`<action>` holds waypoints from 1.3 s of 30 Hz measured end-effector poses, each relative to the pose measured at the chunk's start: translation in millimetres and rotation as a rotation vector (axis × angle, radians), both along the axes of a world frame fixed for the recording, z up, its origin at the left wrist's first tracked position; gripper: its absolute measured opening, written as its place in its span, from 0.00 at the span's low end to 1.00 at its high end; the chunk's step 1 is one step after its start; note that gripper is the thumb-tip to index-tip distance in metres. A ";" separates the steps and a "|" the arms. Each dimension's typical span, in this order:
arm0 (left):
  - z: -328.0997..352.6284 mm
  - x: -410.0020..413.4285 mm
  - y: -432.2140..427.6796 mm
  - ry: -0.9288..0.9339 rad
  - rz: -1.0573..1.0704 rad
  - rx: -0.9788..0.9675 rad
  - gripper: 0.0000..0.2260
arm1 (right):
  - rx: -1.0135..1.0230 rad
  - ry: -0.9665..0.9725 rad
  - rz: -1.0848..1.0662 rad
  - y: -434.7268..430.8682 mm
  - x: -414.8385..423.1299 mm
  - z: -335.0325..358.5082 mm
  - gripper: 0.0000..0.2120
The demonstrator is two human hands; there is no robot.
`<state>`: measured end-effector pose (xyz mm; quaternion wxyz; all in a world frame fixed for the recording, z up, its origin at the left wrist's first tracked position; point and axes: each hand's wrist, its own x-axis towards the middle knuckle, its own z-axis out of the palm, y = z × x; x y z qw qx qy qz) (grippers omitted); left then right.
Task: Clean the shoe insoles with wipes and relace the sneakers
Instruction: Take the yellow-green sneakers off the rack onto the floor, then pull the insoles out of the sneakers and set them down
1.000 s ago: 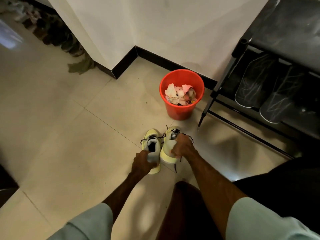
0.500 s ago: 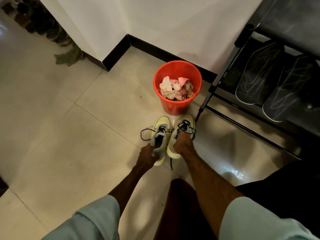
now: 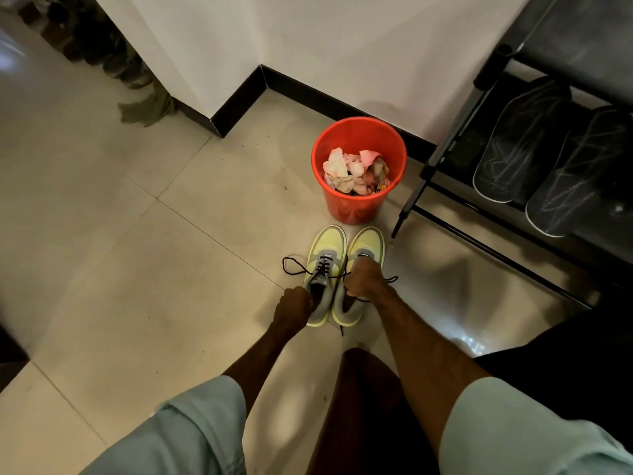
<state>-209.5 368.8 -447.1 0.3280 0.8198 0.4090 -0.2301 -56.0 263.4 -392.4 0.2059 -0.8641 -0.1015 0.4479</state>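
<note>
A black shoe rack point(image 3: 442, 159) is seen along the right edge of the frame, with two dark insoles point(image 3: 513, 142) leaned on its shelf. Just left of it, a red bucket point(image 3: 356, 209) of crumpled wipes point(image 3: 342, 166) is set on the tiled floor point(image 3: 137, 269), directly above the yellow sneakers point(image 3: 325, 243) at centre. One heel is gripped by the left hand point(image 3: 293, 308), fingers curled; the other sneaker's collar is clutched by the right hand point(image 3: 364, 282), fingers bunched, tips hidden. Black laces point(image 3: 295, 266) are trailed loose
</note>
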 end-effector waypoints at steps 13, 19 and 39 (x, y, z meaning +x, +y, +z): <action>52.7 50.2 -24.8 -0.402 -0.055 0.028 0.13 | 0.142 0.040 -0.106 -10.7 32.8 48.8 0.12; 120.1 109.9 -44.4 -0.716 -0.118 0.060 0.11 | 0.223 -0.141 -0.097 -43.9 69.3 125.0 0.05; 208.0 255.0 -131.9 -0.454 0.255 -0.592 0.21 | 0.600 0.100 -1.606 -169.3 103.0 165.5 0.22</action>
